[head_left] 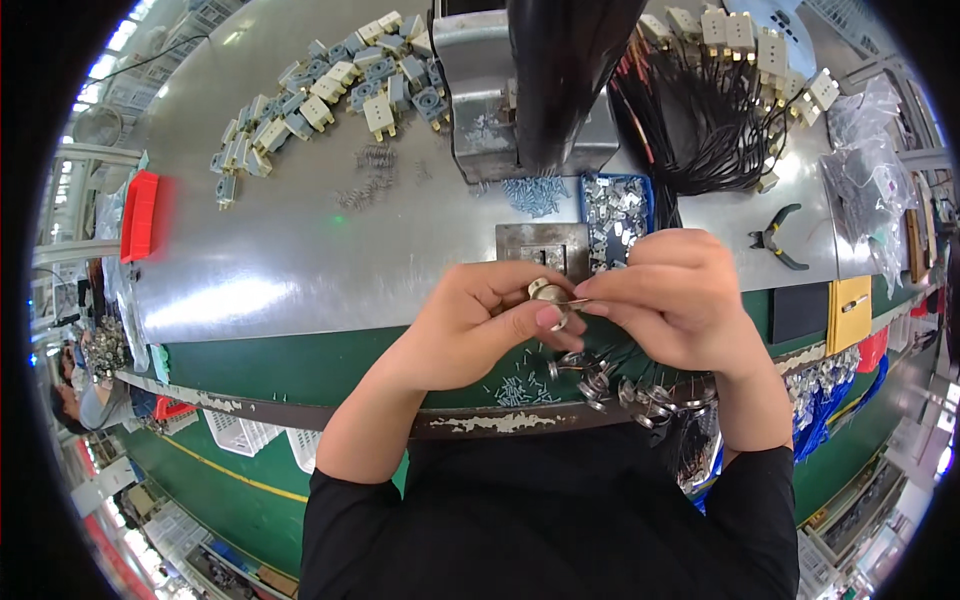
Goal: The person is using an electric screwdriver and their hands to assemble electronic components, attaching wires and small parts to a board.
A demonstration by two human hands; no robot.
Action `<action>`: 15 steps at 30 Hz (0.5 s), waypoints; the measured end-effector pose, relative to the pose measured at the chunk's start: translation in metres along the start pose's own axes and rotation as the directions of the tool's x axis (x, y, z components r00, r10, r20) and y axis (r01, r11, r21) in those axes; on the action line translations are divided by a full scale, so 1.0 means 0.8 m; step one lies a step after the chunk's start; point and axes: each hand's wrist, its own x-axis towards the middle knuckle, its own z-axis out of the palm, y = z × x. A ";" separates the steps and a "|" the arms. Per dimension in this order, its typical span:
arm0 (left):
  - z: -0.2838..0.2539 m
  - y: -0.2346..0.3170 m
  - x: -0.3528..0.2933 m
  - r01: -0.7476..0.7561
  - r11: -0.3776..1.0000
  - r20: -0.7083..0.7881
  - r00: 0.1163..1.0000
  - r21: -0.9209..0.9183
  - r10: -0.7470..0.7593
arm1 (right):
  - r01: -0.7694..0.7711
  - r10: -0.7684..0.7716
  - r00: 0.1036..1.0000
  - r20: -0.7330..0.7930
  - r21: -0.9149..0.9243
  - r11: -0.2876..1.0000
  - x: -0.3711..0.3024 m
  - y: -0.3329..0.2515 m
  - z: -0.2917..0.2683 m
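Between thumb and fingers, my left hand point(480, 325) grips a small round metal part point(546, 291) with a flanged rim. My right hand point(675, 300) pinches a thin piece point(577, 302) against that part; it is too small to name. Both hands meet above the green front strip of the bench, just in front of a steel fixture block point(540, 243). Below them lie several round metal parts point(655, 397) with dark wires and a scatter of small screws point(520, 390).
Behind the fixture stand a dark machine column point(560, 80), a pile of screws point(535, 196) and a blue tray point(651, 190) of metal pieces. Cream and grey connectors point(325, 88) lie far left, black cables point(700, 130) far right. Cutters point(777, 238), a yellow pad point(848, 315) and a red bin point(140, 215) flank the bench.
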 end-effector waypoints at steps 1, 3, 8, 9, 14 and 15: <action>0.003 -0.001 0.000 -0.088 0.996 0.033 0.996 0.026 0.087 | -0.007 0.007 1.000 0.004 0.012 1.000 -0.001 0.001 0.002; 0.005 -0.004 0.001 -0.169 0.985 0.059 0.984 0.044 0.167 | -0.136 0.145 0.989 -0.021 0.236 0.962 -0.005 0.003 0.004; 0.004 -0.009 0.005 -0.184 0.980 0.140 0.971 -0.074 0.193 | -0.210 0.214 0.977 0.019 0.282 0.936 -0.003 0.001 0.000; 0.005 -0.011 0.005 -0.183 0.980 0.139 0.972 -0.074 0.191 | -0.220 0.223 0.975 0.023 0.281 0.934 -0.004 0.000 0.000; 0.008 -0.009 0.005 -0.145 0.944 0.206 0.955 -0.296 0.212 | -0.239 0.249 0.969 -0.008 0.247 0.939 -0.005 -0.011 -0.005; 0.005 -0.009 0.004 -0.147 0.945 0.206 0.955 -0.293 0.212 | -0.298 0.301 0.953 0.017 0.219 0.929 -0.002 -0.018 -0.006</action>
